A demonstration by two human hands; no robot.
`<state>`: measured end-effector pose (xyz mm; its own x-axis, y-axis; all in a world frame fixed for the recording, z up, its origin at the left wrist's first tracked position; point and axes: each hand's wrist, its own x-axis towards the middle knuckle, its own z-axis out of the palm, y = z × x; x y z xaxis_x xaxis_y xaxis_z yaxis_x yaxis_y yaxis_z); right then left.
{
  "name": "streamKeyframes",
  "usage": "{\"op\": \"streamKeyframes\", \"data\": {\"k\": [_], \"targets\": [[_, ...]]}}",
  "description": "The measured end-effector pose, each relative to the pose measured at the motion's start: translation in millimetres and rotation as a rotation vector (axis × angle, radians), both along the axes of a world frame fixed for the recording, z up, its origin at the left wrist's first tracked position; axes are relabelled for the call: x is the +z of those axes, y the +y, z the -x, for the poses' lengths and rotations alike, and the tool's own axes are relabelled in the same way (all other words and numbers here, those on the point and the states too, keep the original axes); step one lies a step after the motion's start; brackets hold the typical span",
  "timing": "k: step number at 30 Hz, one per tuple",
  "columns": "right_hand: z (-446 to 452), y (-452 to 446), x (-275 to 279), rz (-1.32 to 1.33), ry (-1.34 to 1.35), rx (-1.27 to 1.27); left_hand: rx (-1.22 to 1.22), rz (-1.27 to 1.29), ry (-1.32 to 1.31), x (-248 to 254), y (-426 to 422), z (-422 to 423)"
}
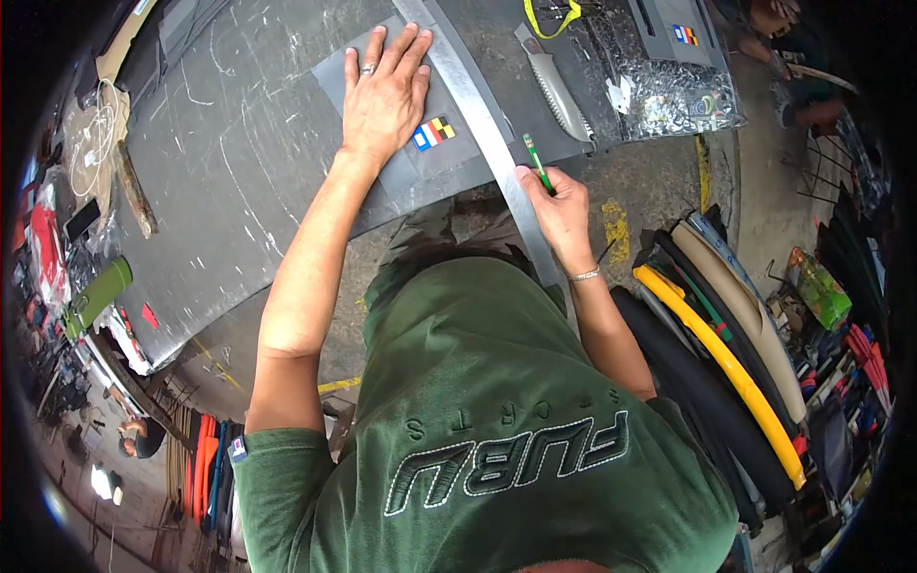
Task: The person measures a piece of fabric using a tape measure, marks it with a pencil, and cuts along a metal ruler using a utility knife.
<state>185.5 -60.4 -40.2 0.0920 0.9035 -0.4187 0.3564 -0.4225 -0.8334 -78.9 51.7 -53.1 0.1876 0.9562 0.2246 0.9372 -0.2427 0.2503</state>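
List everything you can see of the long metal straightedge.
The straightedge is a long, narrow, flat strip, silvery and metal-looking. It lies slanting across grey sheeting, its near part jutting past the edge of the table; its far end leaves the picture. The thumb of the right hand touches it; whether the left hand does is unclear.

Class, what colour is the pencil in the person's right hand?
The pencil is mainly green, seen best in the head view.
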Motion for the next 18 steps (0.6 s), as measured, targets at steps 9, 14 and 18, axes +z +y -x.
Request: {"op": "streamKeyframes", "data": {"k": [9,14,18], "targets": [[8,-4,-16,-0.017,0.189,-0.124,-0.002,0.004,-0.005,-1,0,-1],[7,-7,-18,-0.02,0.149,-0.113,-0.006,-0.004,-0.014,-2,-1,-1],[5,-7,-22,-0.015,0.157,-0.1,-0.003,-0.002,-0.009,-2,-1,-1]]}}
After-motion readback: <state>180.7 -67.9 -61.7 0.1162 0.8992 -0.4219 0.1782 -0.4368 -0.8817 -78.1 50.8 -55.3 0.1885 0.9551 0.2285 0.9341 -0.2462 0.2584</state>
